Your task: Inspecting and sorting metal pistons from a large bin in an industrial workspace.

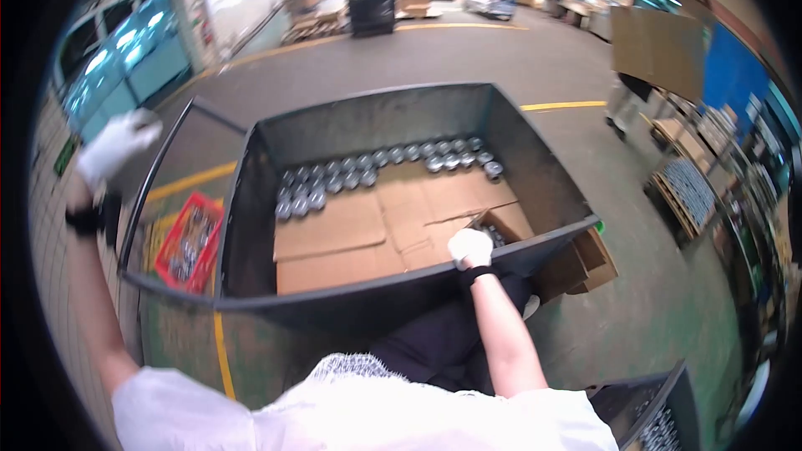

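A large dark metal bin cart (368, 296) stands in front of me, its floor lined with flat cardboard sheets (334, 230). Rows of shiny round metal parts (334, 175) stand along the far and left sides of the lining. My right hand (470, 248), in a white glove, is closed at the edge of a small open cardboard box (505, 224) near the cart's front right corner. Similar metal pieces show inside this box. My left hand (121, 146), also gloved, is raised beyond the cart's tubular handle, apart from it, fingers slightly spread and somewhat blurred, holding nothing visible.
A red crate (190, 242) of metal parts sits on the floor within the handle frame. Another open carton (585, 266) stands beyond the cart's right corner. Behind me at right is a second dark bin (681, 384). A pallet of parts (685, 192) stands farther right, near a person carrying cardboard (658, 50).
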`<state>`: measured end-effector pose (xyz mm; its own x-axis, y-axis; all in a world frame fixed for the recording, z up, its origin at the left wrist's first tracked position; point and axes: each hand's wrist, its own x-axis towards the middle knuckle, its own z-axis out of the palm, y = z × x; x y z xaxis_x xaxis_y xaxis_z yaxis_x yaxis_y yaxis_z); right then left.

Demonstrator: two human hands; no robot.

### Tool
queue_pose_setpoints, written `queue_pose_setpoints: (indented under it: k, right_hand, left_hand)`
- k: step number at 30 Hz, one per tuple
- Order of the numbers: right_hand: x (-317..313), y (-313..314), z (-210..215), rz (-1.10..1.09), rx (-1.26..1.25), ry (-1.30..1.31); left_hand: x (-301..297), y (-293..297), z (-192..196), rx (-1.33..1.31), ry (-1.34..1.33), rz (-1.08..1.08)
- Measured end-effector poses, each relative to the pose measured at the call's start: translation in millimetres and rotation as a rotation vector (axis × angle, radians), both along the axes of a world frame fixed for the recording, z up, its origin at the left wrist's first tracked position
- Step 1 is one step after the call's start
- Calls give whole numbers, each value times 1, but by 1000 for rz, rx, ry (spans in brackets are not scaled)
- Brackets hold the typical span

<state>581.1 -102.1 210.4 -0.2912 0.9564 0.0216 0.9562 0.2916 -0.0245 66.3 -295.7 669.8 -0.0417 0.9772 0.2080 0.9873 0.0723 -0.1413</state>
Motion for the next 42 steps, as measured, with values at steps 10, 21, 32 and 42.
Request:
queue_pose_setpoints:
  k: [10,21,32,42]
  right_hand:
    - [3,-4,14,-225,-50,168]
    - [-20,-14,34,-343,250,309]
    - [-25,-15,35,-510,36,697]
    - [-25,-15,38,-522,-30,645]
  left_hand:
    - [0,284,-100,-170,217,-62]
    - [-1,369,-475,-630,-168,340]
    - [-47,371,-657,-100,-239,393]
    - [-35,435,-666,-472,-150,639]
